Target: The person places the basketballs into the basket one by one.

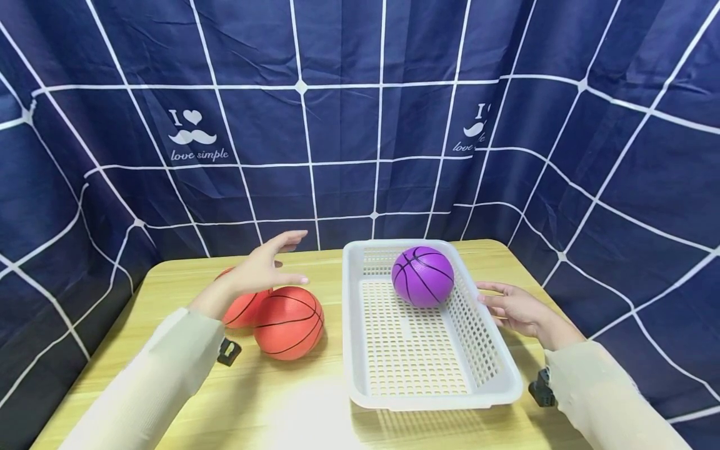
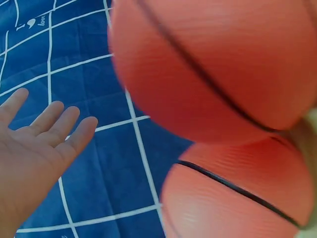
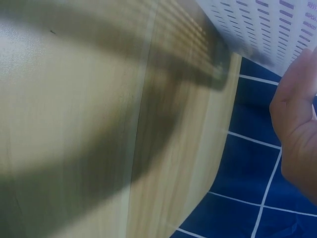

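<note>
My left hand [image 1: 255, 269] is held above two orange-red toy basketballs, thumb and fingers spread apart with nothing between them. The nearer basketball [image 1: 289, 323] shows fully in the head view. Behind it, the other basketball [image 1: 243, 307] is partly covered by my hand and wrist. In the left wrist view both balls look large beside the spread fingers [image 2: 64, 129]. A purple basketball [image 1: 423, 277] lies in the far part of a white plastic basket [image 1: 353, 325]. Along the basket's right wall my right hand [image 1: 514, 309] rests its extended fingertips, seemingly touching the outside.
The wooden table [image 1: 197, 425] carries the balls at left and the basket at right of centre. A dark blue curtain [image 1: 337, 137] with white lines encloses the back and both sides. Small black devices [image 1: 542, 389] are worn at both wrists.
</note>
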Demonstrator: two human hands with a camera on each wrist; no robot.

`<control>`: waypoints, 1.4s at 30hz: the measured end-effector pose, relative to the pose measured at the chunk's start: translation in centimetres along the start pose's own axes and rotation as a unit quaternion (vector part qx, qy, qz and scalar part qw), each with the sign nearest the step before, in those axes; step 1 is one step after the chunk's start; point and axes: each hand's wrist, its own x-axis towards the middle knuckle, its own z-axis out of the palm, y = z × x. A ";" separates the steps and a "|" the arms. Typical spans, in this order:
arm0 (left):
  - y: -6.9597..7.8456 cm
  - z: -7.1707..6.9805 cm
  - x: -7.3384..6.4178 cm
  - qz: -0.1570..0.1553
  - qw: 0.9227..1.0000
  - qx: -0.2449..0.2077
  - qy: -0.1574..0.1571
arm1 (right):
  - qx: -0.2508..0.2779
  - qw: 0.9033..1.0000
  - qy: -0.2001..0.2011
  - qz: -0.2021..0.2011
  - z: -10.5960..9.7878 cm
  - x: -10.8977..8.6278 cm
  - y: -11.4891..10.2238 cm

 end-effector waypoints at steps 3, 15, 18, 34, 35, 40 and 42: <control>-0.9 0.4 -1.5 0.001 1.000 0.002 -0.004 | 0.000 1.000 -0.001 -0.001 0.0 0.1 0.0; -3.7 2.0 -5.6 -0.002 0.997 0.070 0.014 | -0.003 1.000 0.002 0.001 0.1 0.1 -0.2; -4.1 2.4 -5.9 -0.007 0.998 0.068 0.011 | -0.002 1.000 0.001 -0.001 0.1 0.1 -0.1; -5.4 3.6 -7.0 -0.012 0.993 0.115 0.004 | -0.010 1.000 0.009 -0.004 0.2 0.0 0.2; -5.4 3.6 -7.0 -0.012 0.993 0.118 0.005 | -0.010 1.000 0.010 -0.004 0.2 0.0 0.2; -5.1 3.7 -7.0 -0.004 0.990 0.140 0.017 | -0.005 1.000 0.010 -0.005 0.1 0.0 0.2; -5.0 3.7 -7.0 -0.002 0.988 0.150 0.023 | -0.003 1.000 0.008 -0.006 0.1 0.0 0.3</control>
